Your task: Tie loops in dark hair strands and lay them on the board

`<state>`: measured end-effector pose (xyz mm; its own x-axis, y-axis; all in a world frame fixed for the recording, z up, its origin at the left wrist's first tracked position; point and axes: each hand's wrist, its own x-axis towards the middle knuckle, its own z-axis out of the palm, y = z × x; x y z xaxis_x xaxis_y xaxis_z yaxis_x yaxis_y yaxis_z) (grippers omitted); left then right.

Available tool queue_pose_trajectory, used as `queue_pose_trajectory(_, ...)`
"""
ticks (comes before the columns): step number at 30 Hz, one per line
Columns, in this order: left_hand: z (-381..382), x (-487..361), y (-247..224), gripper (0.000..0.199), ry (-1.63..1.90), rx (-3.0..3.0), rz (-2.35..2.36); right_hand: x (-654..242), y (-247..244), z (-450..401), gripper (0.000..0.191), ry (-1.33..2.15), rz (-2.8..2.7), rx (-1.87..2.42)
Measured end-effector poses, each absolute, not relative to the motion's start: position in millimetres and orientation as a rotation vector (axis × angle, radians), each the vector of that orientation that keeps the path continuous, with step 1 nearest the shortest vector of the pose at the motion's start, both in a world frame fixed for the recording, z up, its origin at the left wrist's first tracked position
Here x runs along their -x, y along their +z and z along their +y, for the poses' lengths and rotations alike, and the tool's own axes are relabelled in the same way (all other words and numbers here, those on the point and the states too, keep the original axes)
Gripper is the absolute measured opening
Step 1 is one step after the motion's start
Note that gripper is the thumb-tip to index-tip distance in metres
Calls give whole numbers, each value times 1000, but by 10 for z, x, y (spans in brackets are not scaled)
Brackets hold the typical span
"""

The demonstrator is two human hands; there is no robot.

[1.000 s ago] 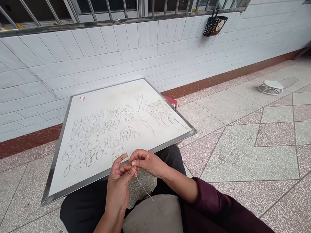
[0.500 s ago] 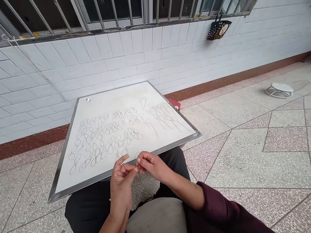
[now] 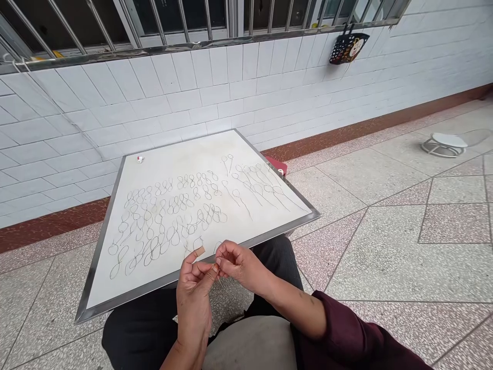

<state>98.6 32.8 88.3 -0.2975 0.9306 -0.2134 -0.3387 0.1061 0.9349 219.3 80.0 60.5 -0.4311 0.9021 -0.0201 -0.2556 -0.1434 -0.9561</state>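
Note:
My left hand [image 3: 195, 290] pinches a thin wire or cord between thumb and index finger, and a tan strip [image 3: 200, 251] is wrapped on one of its raised fingertips. Touching it from the right, my right hand [image 3: 241, 264] closes its thumb and fingertips on the same thin strand. Both hands are over my lap at the near edge of a white board with a metal rim [image 3: 269, 230]. Several thin figure-eight loops [image 3: 154, 246] lie in rows on the board's left and middle. Single loops with long tails [image 3: 238, 194] lie on its right.
A small red and white object [image 3: 140, 160] sits at the board's far left corner. Behind are a tiled wall [image 3: 173, 105] and a hanging black basket [image 3: 348, 48]. A red stool [image 3: 277, 165] is partly hidden; a white stool [image 3: 444, 144] stands at right.
My right fingertips have shifted slightly left and closed nearer to my left thumb. The loops on the board have not moved.

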Motion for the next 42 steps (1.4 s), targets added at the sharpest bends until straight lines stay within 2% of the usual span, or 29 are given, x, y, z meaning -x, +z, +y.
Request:
queue_pose_trajectory(11, 360, -909, 811, 59, 1445, -448, 1261, -2108, 535, 752, 4, 1539, -1388, 901)
queue_pose_trajectory(19, 364, -902, 769, 56, 1464, -411, 1185, -2105, 560, 741, 10, 1600, -1338, 873)
queue_pose_trajectory(24, 361, -903, 740, 55, 1476, -361, 1197, -2076, 508, 728, 6, 1539, -1381, 907)
queue_pose_trajectory(34, 342, -932, 794, 65, 1462, -444, 1216, -2152, 609, 789, 23, 1642, -1285, 864)
queue_pose_trajectory(42, 311, -949, 783, 53, 1440, -575, 1242, -2108, 602, 839, 26, 1659, -1272, 841)
